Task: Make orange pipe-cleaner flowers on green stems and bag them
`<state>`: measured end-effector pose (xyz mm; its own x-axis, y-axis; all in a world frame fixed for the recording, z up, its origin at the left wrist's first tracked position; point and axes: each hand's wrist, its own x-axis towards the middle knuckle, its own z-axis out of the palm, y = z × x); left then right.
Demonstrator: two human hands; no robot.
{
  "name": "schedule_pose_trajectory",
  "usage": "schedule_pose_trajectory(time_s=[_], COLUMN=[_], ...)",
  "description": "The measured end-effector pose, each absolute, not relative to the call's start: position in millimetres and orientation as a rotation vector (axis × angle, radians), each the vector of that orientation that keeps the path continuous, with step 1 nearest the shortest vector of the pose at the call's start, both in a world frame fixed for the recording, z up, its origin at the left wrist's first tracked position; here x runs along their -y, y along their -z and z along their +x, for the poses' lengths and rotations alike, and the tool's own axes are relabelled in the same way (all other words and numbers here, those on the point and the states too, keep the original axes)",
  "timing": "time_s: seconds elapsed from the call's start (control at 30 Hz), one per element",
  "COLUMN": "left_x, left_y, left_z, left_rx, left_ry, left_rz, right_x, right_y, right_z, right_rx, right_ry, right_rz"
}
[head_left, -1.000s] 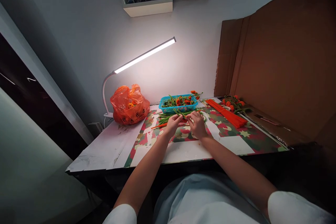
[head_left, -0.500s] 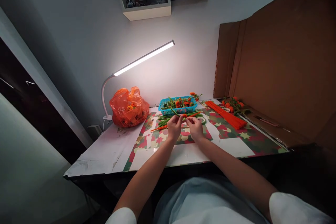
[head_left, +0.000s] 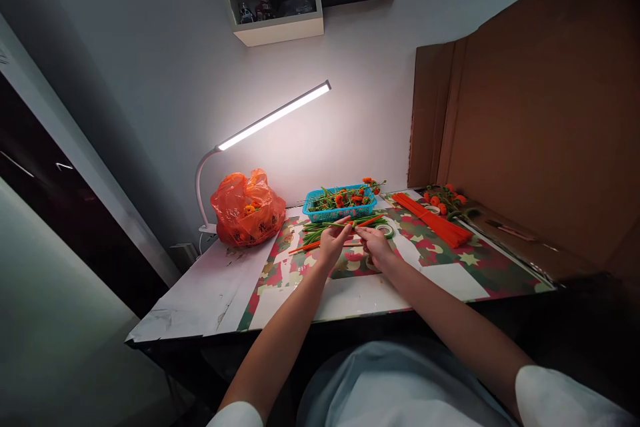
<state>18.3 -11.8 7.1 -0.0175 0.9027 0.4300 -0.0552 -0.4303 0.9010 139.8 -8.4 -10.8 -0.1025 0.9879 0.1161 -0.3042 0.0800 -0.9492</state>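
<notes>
My left hand (head_left: 333, 244) and my right hand (head_left: 377, 245) meet over the middle of the table, fingertips pinched together. Between them is a small green piece of pipe cleaner (head_left: 354, 226), partly hidden by the fingers. Just beyond the hands lies a pile of green pipe cleaners (head_left: 315, 232). Orange pipe cleaners (head_left: 307, 247) lie at the near left of that pile. A roll of green tape (head_left: 385, 231) rests right beside my right hand.
Behind the hands stands a blue basket (head_left: 340, 215) of orange flowers with green stems. An orange plastic bag (head_left: 245, 213) sits left, by a lit lamp (head_left: 275, 115). At right lie a bundle of orange pipe cleaners (head_left: 440, 225), finished-looking orange flowers (head_left: 440, 203) and a cardboard wall (head_left: 525, 127).
My right hand has turned, its fingers now pointing more to the left. The orange bit that showed at the fingertips is less distinct. The view has shifted slightly.
</notes>
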Motion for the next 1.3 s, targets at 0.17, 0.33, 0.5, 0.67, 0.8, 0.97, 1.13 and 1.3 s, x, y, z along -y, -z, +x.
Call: schedule_pose_trajectory(time_s=[0.17,0.33,0.5,0.67,0.8,0.97,1.13,1.3], left_x=[5,1,1,1,2,5,8,17], left_y=[-6,-3,-1,0,1,2,2,-2], left_z=[10,6,6,7,9,12,17,22], left_rx=[-0.922,-1.014,-1.069,-1.086,-1.074,-1.05,-1.064,-1.073], left_ry=[-1.416,-1.342,-1.273,-1.264,-1.304,-1.387,-1.526,-1.694], left_rz=[1.402,1.329,1.318,1.344,1.383,1.445,1.509,1.62], right_x=[16,26,29,26,25,27,26,14], right_y=[2,-8,-8,-4,-2,0,2,12], right_z=[145,151,152,150,147,144,141,134], right_rx=[1.358,1.554,1.735,1.818,1.81,1.747,1.654,1.468], right_ry=[-0.894,-0.398,-0.091,0.076,0.119,0.065,-0.124,-0.5], right_rz=[-1.016,-1.046,-1.086,-1.14,-1.178,-1.199,-1.172,-1.187])
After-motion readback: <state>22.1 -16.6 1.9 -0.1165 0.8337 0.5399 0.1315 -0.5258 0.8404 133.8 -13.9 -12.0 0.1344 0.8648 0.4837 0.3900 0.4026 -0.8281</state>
